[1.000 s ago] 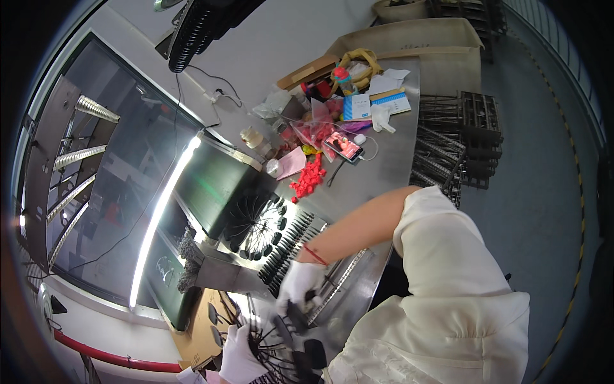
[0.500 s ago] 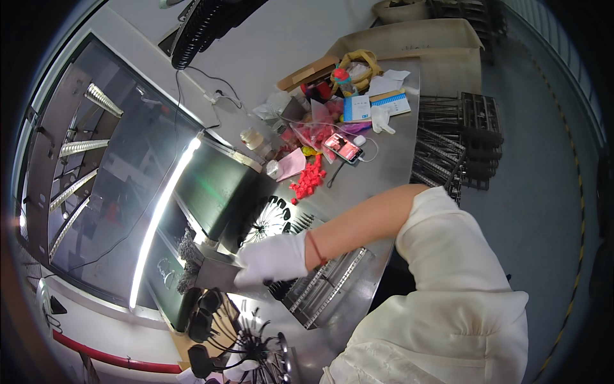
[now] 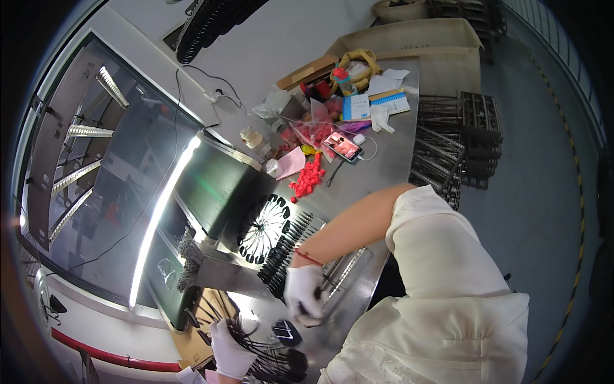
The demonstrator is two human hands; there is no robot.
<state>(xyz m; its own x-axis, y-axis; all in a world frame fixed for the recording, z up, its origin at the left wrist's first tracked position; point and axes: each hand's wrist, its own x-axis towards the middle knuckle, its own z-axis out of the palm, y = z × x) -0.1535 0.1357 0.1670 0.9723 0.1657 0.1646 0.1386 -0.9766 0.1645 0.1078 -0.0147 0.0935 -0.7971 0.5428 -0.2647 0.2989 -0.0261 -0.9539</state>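
Observation:
My left hand (image 3: 230, 349), in a white glove, is closed round a bundle of black thin-stemmed pieces with broad rounded heads (image 3: 265, 357) at the lower part of the view. The stems fan out on both sides of the glove. My right hand (image 3: 304, 296), also gloved, is at the near end of a metal rack (image 3: 342, 275) with its fingers curled. Something dark shows at its fingertips, too small to name. A slanting row of black pieces (image 3: 281, 256) stands along the rack. Beyond that row, more black-headed pieces (image 3: 262, 228) lie in a ring under bright light.
A green conveyor belt (image 3: 214, 192) and a lit tube lamp (image 3: 165, 221) are on the left. Farther along the metal table (image 3: 377, 163) are red small parts (image 3: 309, 178), a phone (image 3: 343, 146), notebooks (image 3: 356, 108) and a bottle (image 3: 343, 81). Stacked metal racks (image 3: 441, 147) stand to the right.
My right hand has come down and nearer, from over the belt's end to the rack's near end, uncovering the row of black pieces. The left hand's bundle has turned, and that glove now shows plainly.

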